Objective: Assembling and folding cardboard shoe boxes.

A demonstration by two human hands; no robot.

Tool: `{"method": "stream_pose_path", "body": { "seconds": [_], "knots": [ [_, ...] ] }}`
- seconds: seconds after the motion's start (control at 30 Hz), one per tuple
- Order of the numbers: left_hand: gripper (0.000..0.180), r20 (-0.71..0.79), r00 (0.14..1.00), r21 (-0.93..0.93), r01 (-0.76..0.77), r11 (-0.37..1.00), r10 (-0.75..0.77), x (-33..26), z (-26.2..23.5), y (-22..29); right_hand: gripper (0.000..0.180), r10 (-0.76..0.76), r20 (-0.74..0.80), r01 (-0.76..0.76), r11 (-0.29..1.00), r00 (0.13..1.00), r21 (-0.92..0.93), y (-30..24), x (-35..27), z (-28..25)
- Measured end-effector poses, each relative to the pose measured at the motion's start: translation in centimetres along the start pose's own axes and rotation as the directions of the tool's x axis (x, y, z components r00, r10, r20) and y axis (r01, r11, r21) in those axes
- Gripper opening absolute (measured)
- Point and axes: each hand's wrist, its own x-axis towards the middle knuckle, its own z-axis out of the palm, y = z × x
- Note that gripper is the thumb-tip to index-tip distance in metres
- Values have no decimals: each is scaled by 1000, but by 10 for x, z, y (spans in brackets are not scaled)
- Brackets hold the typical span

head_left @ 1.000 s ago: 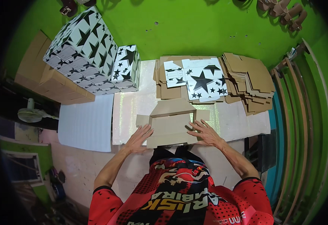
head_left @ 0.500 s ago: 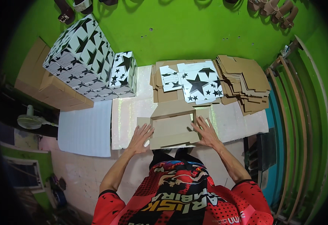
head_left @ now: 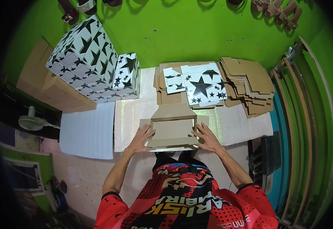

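Single head-worn fisheye view, steeply downward, fairly close over the work table, rim perhaps distorted.

The wall is loud lime green all over. The cardboard blank is plain kraft brown, same as the stack of flat cardboard at the right. The finished boxes are white with black stars, big and small mixed, and the printed sheets carry that same star pattern. The desk looks whitish with a faint glittery sheen. The shirt is red and black.
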Motion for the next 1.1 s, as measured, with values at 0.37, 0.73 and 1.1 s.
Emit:
{"method": "stream_pose_path", "body": {
  "seconds": [0.37,0.73,1.1],
  "knots": [
    [95,-273,940,-429,73,900,-206,15,20,10,71,372,-192,-331,919,908,216,-28,23,19],
    [91,-259,919,9,312,950,-299,48,59,35,118,446,-234,-418,894,864,159,-49,40,62],
    [76,-329,906,167,333,928,-266,51,55,50,120,457,-163,-457,889,875,40,-45,36,52]
  ]
}}
